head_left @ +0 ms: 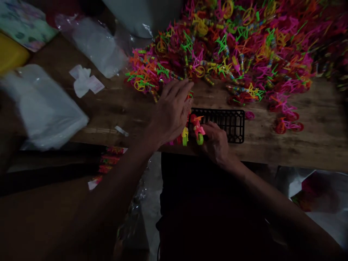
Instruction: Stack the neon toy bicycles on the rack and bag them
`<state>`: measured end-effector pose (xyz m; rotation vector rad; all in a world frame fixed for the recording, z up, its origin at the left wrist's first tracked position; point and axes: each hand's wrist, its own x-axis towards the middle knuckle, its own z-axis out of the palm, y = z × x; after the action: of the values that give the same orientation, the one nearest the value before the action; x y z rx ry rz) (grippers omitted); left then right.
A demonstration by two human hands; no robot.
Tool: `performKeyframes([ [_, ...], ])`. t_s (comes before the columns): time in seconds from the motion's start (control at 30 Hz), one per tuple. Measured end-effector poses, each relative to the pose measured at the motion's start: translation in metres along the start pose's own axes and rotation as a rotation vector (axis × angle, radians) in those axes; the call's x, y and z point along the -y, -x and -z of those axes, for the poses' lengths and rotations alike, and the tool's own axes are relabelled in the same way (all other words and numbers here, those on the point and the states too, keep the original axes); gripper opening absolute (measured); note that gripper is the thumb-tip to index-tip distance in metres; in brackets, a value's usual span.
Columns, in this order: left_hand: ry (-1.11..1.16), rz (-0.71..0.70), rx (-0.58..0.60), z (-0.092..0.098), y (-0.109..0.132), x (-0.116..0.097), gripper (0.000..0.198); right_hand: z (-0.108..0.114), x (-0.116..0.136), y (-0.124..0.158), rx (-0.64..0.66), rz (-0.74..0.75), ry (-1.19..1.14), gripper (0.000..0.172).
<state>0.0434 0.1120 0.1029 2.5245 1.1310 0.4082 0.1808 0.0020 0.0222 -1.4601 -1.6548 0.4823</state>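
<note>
A black plastic grid rack [231, 125] lies on the wooden table in front of me. At its left part stands a small red-and-pink toy bike [197, 127] with a green wheel, and my right hand [216, 142] has its fingers closed on its side. Just left of it is a yellow toy piece [185, 136] with a green wheel, next to more red pieces. My left hand [174, 108] reaches over these pieces, palm down, its fingers stretched out and close together. What lies under that palm is hidden.
A large heap of colourful plastic toy bikes and candy-filled tubes [223, 50] covers the far side of the wooden table [320, 141]. Clear plastic bags [51, 108] and printed paper slips [86, 80] lie at left. Several packed red strips [108, 161] show below the table edge.
</note>
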Motion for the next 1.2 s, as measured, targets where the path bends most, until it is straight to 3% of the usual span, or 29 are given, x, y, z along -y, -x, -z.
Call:
performKeyframes([
  [0.2, 0.064, -0.004, -0.033, 0.007, 0.001, 0.002, 0.047, -0.010, -0.004, 0.002, -0.025, 0.079, 0.105, 0.024],
  [0.37, 0.083, 0.029, 0.020, 0.013, 0.015, -0.003, 0.054, -0.016, -0.004, 0.006, -0.002, 0.114, 0.198, 0.028],
  [0.5, -0.058, -0.023, -0.005, 0.002, 0.022, -0.005, 0.073, -0.019, -0.005, 0.007, 0.046, 0.097, 0.218, 0.024],
  [0.63, -0.147, 0.007, -0.050, -0.011, 0.018, -0.005, 0.069, -0.022, -0.005, 0.005, 0.090, 0.073, 0.242, 0.024],
  [0.73, -0.150, -0.029, -0.056, -0.014, 0.014, -0.006, 0.067, -0.018, -0.005, 0.003, 0.155, 0.078, 0.228, 0.025],
  [0.83, -0.155, -0.016, -0.080, -0.014, 0.015, -0.007, 0.066, 0.001, -0.008, -0.002, 0.192, 0.144, 0.167, 0.018],
  [0.93, -0.151, 0.000, -0.055, -0.012, 0.016, -0.007, 0.067, 0.032, -0.014, -0.025, 0.135, 0.124, 0.156, 0.022],
  [1.03, -0.119, -0.013, -0.055, -0.009, 0.018, -0.006, 0.072, 0.055, -0.023, -0.071, 0.066, -0.066, 0.369, 0.027],
  [1.2, -0.127, -0.041, -0.132, -0.005, 0.023, -0.014, 0.083, 0.042, -0.032, -0.142, 0.246, -0.246, 0.665, 0.032],
])
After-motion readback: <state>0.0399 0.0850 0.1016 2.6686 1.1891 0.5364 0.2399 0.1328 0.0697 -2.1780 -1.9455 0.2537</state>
